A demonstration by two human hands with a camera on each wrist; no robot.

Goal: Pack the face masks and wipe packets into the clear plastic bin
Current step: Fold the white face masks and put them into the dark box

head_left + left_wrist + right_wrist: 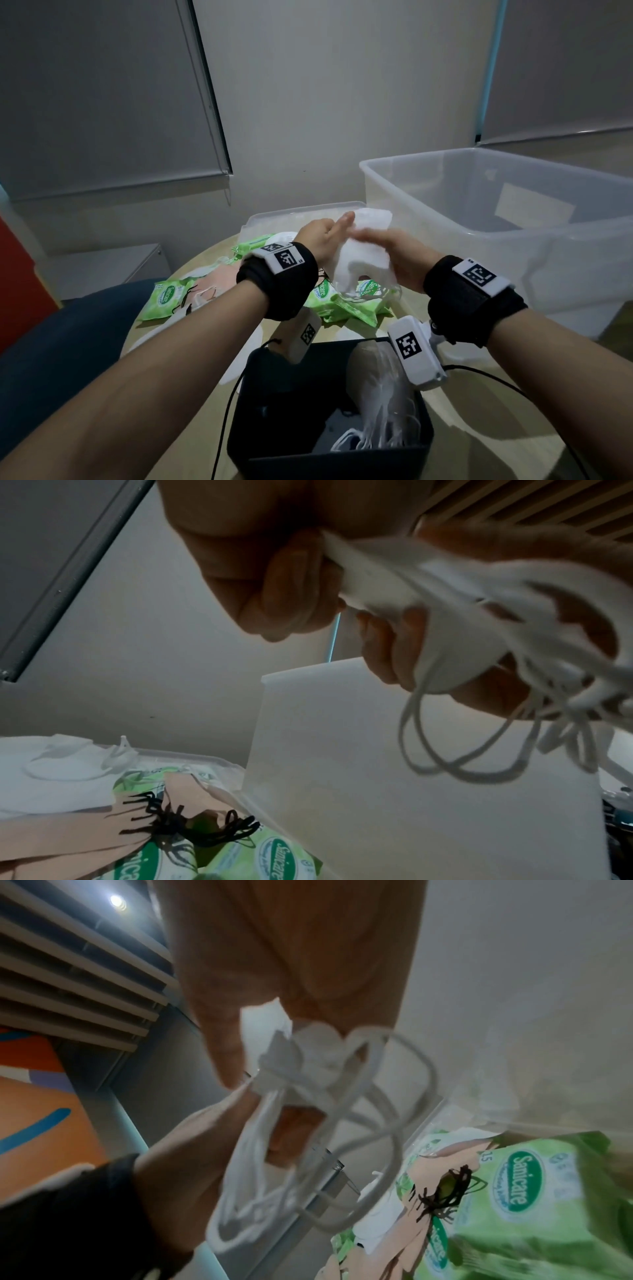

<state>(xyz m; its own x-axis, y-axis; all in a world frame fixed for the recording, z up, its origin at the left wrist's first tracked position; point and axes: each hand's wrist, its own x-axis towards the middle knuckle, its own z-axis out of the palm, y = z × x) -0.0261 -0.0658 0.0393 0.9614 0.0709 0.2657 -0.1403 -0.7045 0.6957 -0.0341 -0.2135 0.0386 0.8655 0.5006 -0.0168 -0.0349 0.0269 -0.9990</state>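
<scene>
Two hands meet above the round, pale wood worktop (191, 404) — the left hand (320, 236) and the right hand (399, 248) both clamped on a bunch of white face masks (359, 253), ear loops dangling. The clear plastic bin (445, 219) stands at the far right edge. Green wipe packets (339, 301) and more masks lie mid-worktop; a dark box (329, 459) sits at the near edge — grey blinds (102, 96) and a plain wall behind
</scene>
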